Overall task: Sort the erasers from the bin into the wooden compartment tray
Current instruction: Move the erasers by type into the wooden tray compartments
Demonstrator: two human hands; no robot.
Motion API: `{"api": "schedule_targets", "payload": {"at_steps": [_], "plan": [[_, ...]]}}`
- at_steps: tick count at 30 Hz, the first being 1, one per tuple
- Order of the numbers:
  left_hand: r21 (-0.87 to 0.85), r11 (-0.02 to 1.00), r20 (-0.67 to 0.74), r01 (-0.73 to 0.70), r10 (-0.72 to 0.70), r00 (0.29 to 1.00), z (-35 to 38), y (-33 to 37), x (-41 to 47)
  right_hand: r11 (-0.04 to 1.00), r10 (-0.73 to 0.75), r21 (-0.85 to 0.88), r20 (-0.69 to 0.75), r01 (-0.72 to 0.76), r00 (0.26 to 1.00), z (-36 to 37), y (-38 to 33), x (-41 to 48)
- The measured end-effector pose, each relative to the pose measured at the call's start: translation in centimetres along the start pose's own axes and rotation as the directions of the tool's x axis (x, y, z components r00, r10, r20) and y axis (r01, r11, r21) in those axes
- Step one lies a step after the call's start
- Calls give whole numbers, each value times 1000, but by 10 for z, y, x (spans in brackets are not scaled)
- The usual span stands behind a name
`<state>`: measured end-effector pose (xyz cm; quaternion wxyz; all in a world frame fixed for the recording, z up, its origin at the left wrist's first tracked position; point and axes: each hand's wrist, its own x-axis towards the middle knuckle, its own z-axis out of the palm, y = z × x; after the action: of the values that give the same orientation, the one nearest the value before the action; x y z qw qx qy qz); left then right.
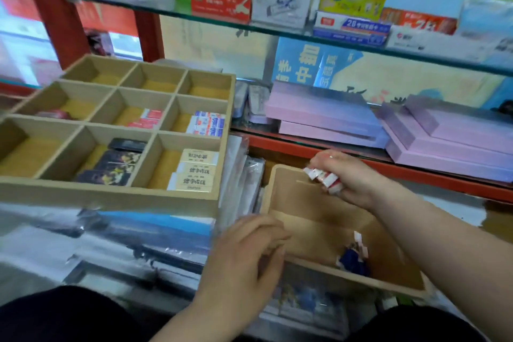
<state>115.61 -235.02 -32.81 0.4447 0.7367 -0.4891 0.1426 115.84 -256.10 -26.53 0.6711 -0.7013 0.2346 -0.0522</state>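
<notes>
Several red-and-white erasers (324, 179) are bunched up in the right hand (349, 178), fingers curled tight around them, and it's hovering over the far end of the bin (305, 203). The left hand (249, 253) sits at the bin's near left corner with its fingers loosely bent at the rim (too blurry to tell if it's actually gripping or just resting there). A few leftover erasers (354, 257) lie in the bin close to its front wall, one dark blue and the others red and white.

The wooden tray (111, 198) is to the left of the bin, with plastic-wrapped packs (155, 233) under its front edge. Its middle row has a red-and-white batch (148, 118) in the centre slot and blue-and-white ones (208, 125) in the right slot. The front row has black ones (111, 164) in the centre and cream ones (194, 172) on the right. Pink boxes (333, 119) are stacked on the shelf behind.
</notes>
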Motion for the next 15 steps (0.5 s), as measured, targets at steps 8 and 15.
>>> {"api": "schedule_targets", "payload": {"at_steps": [8, 15], "plan": [[284, 957, -460, 54, 87, 884, -126, -18, 9, 976, -219, 0, 79, 220, 973, 83, -85, -6], [338, 801, -562, 494, -250, 789, -145, -88, -19, 826, -339, -356, 304, 436, 890, 187, -116, 20]]}}
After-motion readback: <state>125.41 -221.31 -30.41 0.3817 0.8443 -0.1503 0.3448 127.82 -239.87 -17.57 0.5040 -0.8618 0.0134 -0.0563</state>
